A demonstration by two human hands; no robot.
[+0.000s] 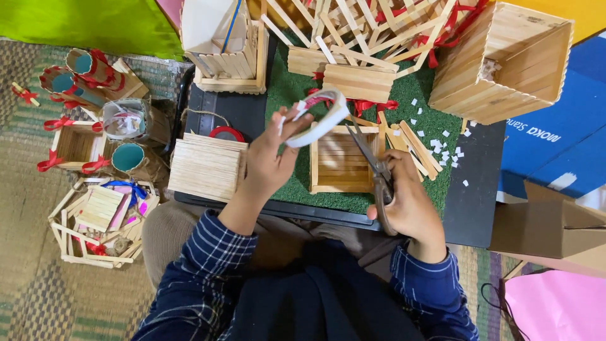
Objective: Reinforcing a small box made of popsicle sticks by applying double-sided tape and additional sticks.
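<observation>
Your plaid sleeves and dark lap fill the bottom of the view, and both hands are raised over the worktop (470, 208). Your left hand (268, 161) is curled around a roll of white tape (322, 113), thumb and fingers pinching its rim and holding it tilted just above the green mat (287, 95). Your right hand (410, 202) is closed through the handles of the scissors (372, 161), whose blades point up and to the left, toward the roll; whether the blades are parted or together is hard to tell from here.

Directly between your hands and slightly beyond them lies a small open box of craft sticks (341, 161), flat on the mat. Left of your left hand sits a stack of stick panels (205, 169). Past the scissors, right of the blades, white paper bits (442, 145) are scattered on the mat.

Judging from this pose, you are at the cutting step: a length of tape is about to be snipped. That calls for drawing the free end taut with your left fingers and bringing the blade tips squarely across it, clear of your thumb.
</observation>
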